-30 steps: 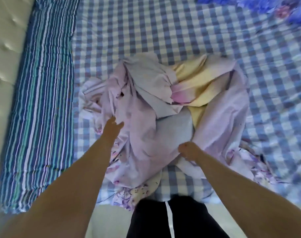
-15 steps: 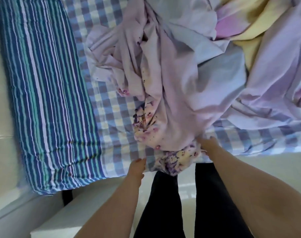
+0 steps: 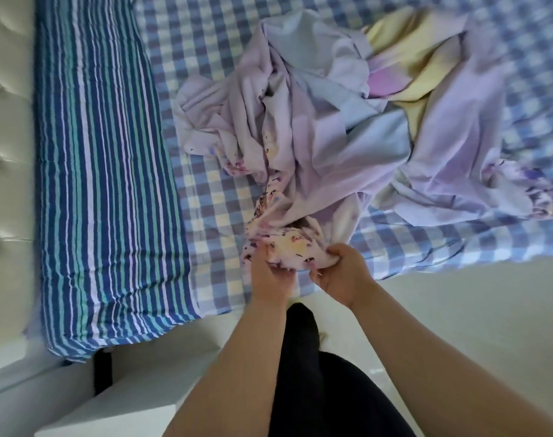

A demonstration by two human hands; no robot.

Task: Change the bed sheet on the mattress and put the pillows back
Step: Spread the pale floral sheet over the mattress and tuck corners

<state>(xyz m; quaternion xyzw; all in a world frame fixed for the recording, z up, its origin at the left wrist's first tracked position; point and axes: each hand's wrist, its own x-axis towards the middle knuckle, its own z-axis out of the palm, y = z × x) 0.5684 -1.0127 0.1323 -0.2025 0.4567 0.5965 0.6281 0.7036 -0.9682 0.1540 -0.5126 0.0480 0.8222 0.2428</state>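
Lilac sheet (image 3: 325, 146) lies bunched on the checked mattress (image 3: 205, 200); fingers of both hands (image 3: 270, 272) (image 3: 341, 272) grip its floral edge.

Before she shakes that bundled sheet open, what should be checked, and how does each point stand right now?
1. Left hand holds the floral edge of the lilac sheet: ok.
2. Right hand grips the same edge: ok.
3. Sheet untangled: not ok, it lies bunched.
4. Checked sheet beneath lies flat: ok nearby, far side blurred.
5. Striped pillow is off the bundle: ok.
6. Which corner is held: cannot tell.
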